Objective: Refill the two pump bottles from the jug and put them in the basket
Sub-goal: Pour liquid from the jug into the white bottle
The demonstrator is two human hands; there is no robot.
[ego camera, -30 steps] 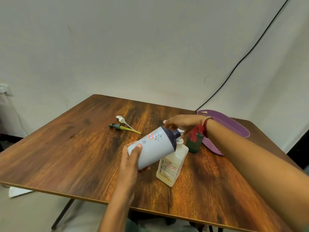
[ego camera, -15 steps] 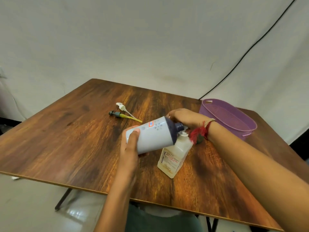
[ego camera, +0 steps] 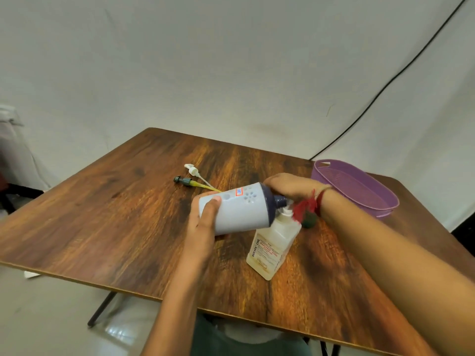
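Observation:
My left hand [ego camera: 204,222] grips the base of a white jug [ego camera: 239,210] with a dark blue top, tipped on its side so its spout meets the open neck of a clear rectangular bottle [ego camera: 272,246]. That bottle stands on the wooden table [ego camera: 115,222] and holds some yellowish liquid. My right hand [ego camera: 290,187] holds the jug's dark top near the spout. A small green bottle [ego camera: 308,220] is mostly hidden behind my right wrist. Two removed pump heads, one white [ego camera: 192,170] and one dark with a yellow tube [ego camera: 187,181], lie further back.
A purple oval basket [ego camera: 383,209] stands at the right rear of the table, with nothing visible inside. A black cable runs down the white wall behind it. The table's near edge is close to my body.
The view has risen, showing more of the basket. The jug has tipped closer to level over the clear bottle's neck; both hands keep their hold.

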